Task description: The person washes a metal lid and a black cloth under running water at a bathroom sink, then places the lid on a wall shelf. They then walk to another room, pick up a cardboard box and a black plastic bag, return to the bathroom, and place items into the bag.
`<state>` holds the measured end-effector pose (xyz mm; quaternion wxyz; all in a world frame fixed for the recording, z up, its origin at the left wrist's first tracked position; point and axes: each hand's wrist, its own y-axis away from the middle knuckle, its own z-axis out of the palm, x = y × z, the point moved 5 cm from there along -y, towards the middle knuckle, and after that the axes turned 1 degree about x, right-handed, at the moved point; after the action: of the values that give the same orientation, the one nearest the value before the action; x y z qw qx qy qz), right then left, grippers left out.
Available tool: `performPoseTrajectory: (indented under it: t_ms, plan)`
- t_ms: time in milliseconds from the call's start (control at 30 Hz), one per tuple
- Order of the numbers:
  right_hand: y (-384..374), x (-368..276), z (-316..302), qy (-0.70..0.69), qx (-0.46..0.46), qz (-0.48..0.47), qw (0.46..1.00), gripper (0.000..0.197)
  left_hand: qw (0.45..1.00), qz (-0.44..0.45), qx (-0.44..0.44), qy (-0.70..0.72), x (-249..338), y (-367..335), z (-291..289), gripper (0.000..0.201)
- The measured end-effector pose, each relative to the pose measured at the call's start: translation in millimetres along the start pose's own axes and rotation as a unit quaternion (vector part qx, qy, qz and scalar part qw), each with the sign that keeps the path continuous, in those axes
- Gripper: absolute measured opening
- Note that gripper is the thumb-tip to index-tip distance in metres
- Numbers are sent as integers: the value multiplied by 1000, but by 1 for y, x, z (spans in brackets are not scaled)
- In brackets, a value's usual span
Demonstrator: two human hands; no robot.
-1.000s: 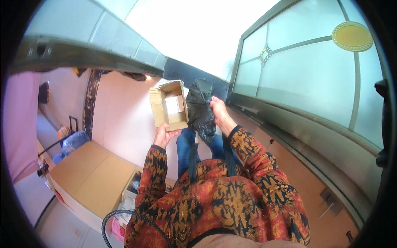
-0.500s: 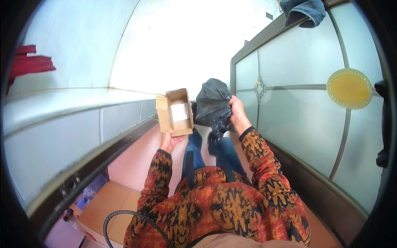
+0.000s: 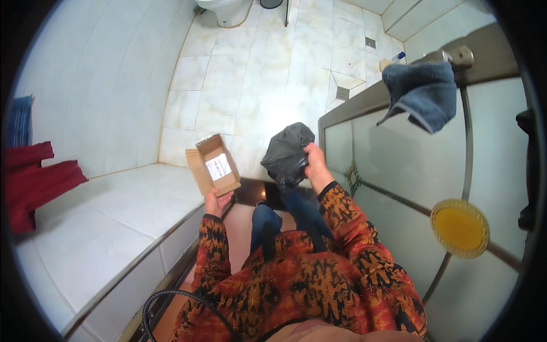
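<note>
An open cardboard box (image 3: 230, 183) with a white label (image 3: 218, 167) inside is in my left hand (image 3: 217, 203). My fingers grip its near edge, and its hollow side faces up toward me. To the right, my right hand (image 3: 317, 165) is closed on the gathered part of a black plastic bag (image 3: 286, 154). The bag looks bulky and hangs above the doorway. What is in it cannot be seen. Box and bag are apart from each other.
A frosted-glass door (image 3: 393, 165) stands open on the right, a blue cloth (image 3: 424, 91) hung on its handle. A white tiled ledge (image 3: 108, 211) runs along the left, with red cloth (image 3: 40, 182) above it. Ahead are a dark threshold (image 3: 250, 192), marble-look floor, a drain (image 3: 342, 93) and a toilet (image 3: 229, 10).
I have moved forward toward the tiled room, and the door and ledge have shifted nearer. The floor and toilet now show clearly. Both hands keep their holds; the box has moved left and tilted.
</note>
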<state>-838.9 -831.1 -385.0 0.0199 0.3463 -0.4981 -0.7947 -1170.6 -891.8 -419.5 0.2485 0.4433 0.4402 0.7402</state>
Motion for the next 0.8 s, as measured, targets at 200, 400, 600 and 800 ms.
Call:
performPoseTrajectory:
  t_ms: [200, 400, 600, 800]
  plan:
    - [-29, -28, 59, -17, -7, 3, 1000, 5, 999, 10, 30, 27, 51, -40, 16, 40]
    - [-72, -49, 93, 1, 39, -6, 999, 9, 998, 31, 10, 60, 90, -81, 31, 38]
    - [-120, -77, 132, -10, 49, -5, 999, 5, 998, -22, 13, 53, 121, -133, 57, 38]
    - [-176, -97, 165, 19, 99, -31, 994, 12, 999, -5, 5, -47, 177, -163, 105, 30]
